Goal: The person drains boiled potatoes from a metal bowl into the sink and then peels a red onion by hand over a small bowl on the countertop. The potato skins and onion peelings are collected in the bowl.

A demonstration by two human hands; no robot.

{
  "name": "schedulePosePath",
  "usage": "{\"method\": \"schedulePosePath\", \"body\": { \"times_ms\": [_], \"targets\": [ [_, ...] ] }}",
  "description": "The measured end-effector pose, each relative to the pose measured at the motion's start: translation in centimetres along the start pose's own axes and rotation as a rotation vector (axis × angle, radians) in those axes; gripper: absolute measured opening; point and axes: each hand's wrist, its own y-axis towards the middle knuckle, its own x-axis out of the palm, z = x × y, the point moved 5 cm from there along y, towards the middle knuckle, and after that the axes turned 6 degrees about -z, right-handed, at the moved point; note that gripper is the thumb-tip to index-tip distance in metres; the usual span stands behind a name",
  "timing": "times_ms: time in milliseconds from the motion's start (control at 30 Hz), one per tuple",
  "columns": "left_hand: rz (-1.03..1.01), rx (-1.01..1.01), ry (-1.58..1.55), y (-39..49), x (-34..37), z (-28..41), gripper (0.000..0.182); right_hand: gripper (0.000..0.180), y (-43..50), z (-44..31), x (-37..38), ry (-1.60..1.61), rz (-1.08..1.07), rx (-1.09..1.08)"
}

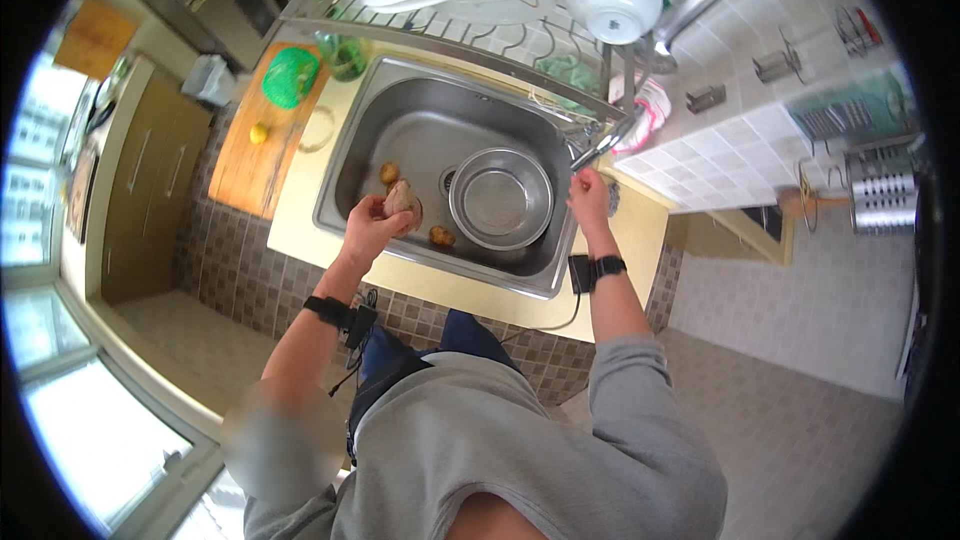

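Observation:
My left hand (373, 226) holds a pale, brownish lump of food (403, 208), which looks like raw meat, over the near left part of the stainless steel sink (442, 131). Close by in the basin lie small brown potatoes (442, 236), one of them partly behind the held piece. A round metal bowl (501, 199) rests at the basin's right side, next to the drain. At the sink's right rim, my right hand (589, 199) has its fingertips just below the end of the metal faucet's handle or spout (592, 157); whether they touch it, I cannot tell.
A wooden cutting board (251, 165) left of the sink bears a lemon (259, 133) and a green item (290, 78). Beside it stands a green glass (346, 60). A metal dish rack (480, 52) with bowls runs behind the sink. A white and pink cloth (651, 114) hangs by the faucet.

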Motion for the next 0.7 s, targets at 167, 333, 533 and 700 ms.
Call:
{"method": "schedulePosePath", "body": {
  "times_ms": [167, 333, 533, 700],
  "targets": [
    [-0.114, -0.022, 0.019, 1.1, -2.8, 0.1, 0.062, 0.024, -4.8, -5.5, -0.7, -0.866, 0.247, 0.069],
    [-0.189, -0.036, 0.136, 2.0, -5.0, 0.8, 0.067, 0.056, -14.9, -11.0, 8.1, -1.088, 0.270, -0.414],
    [-0.246, 0.043, 0.295, 0.5, -9.1, 5.4, 0.070, 0.053, -22.9, -17.2, 28.7, 0.668, -0.551, 0.426],
    [-0.231, 0.109, 0.391, -2.3, -17.8, 9.0, 0.069, 0.047, -27.0, -23.0, 41.2, 0.964, -0.487, 0.511]
  ]
}}
